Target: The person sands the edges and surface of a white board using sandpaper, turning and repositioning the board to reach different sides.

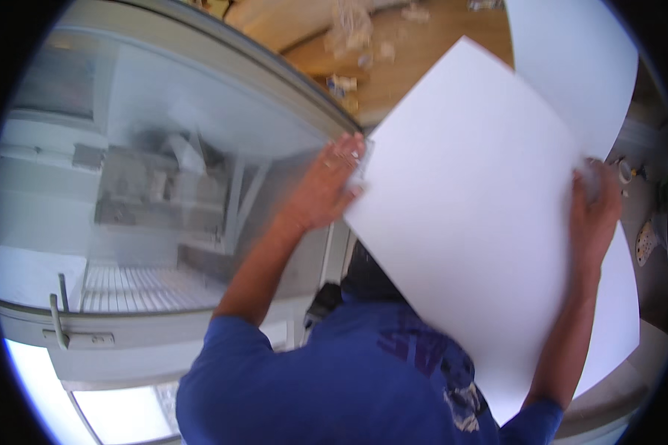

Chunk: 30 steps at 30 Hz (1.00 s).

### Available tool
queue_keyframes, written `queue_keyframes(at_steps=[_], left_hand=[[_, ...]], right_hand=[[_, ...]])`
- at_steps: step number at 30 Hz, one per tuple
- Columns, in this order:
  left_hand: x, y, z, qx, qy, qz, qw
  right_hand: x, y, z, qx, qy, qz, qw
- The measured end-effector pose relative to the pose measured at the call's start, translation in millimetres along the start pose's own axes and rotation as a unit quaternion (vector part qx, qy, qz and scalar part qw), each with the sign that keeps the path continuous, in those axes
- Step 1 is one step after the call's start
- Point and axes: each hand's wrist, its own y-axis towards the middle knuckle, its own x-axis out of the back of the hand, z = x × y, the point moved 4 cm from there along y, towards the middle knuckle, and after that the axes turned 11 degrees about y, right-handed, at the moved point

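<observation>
A large white sheet [467, 222], stiff like card or board, is held tilted in front of me. My left hand [328, 185] grips its left edge near the upper corner. My right hand [594, 211] grips its right edge. A second white sheet [575, 67] shows behind it, at the top right and again at the lower right. My blue short-sleeved shirt [349, 371] fills the bottom of the view.
A big machine with a curved glazed cover [163, 133] takes up the left side, with grey metal parts and a ribbed bed inside. A metal handle [58, 315] sits on its lower frame. A wooden surface [416, 52] with scattered scraps lies beyond.
</observation>
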Motion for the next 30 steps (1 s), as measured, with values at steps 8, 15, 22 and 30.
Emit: queue_keyframes(at_steps=[8, 15, 22, 30], left_hand=[[10.1, 152.4, -10.0, -0.027, -0.055, -0.023, 0.998], [20.8, 220.6, -16.2, -0.008, -0.182, -0.032, 0.983], [-3.9, 215.3, 11.9, 0.098, -0.289, -0.136, 0.942], [-7.2, 253.5, 24.0, 0.322, -0.595, 0.039, 0.735]], right_hand=[[-1.7, 7.4, 15.0, -0.002, 0.06, 0.008, 0.998], [1.3, 7.2, 13.2, -0.012, 0.071, -0.004, 0.997], [2.6, 4.7, 8.1, -0.005, 0.059, 0.002, 0.998], [-4.8, 5.9, 12.1, -0.019, 0.075, 0.01, 0.997]])
